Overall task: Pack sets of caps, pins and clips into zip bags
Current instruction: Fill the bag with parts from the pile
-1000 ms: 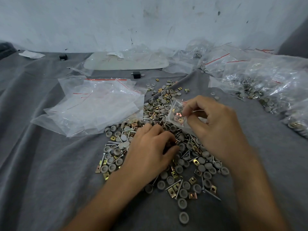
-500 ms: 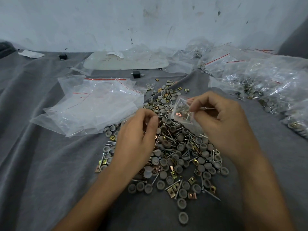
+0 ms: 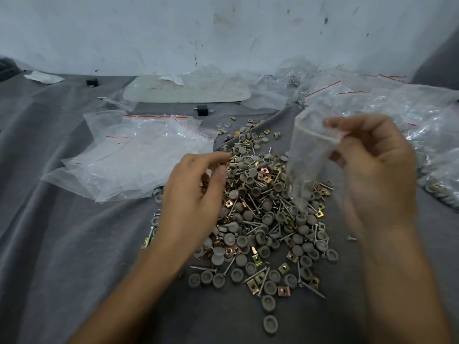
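Note:
A heap of grey caps, metal pins and brass clips [image 3: 268, 219] lies on the grey cloth [image 3: 62, 244] in the middle. My right hand [image 3: 377, 170] pinches the top edge of a small clear zip bag [image 3: 308, 150], which hangs blurred above the heap's right side. A few parts show faintly at the bag's bottom. My left hand [image 3: 191, 194] hovers over the heap's left side with fingers curled toward the thumb. Its palm side is hidden, so I cannot tell whether it holds a part.
A stack of empty zip bags with red seals [image 3: 139, 155] lies left of the heap. Filled bags [image 3: 409, 115] are piled at the right. A white board [image 3: 186, 91] and a small black block [image 3: 202, 111] sit near the wall behind.
My right hand has lifted the small bag up and to the right. My left hand rose from the heap toward the bag, then drew back left of it.

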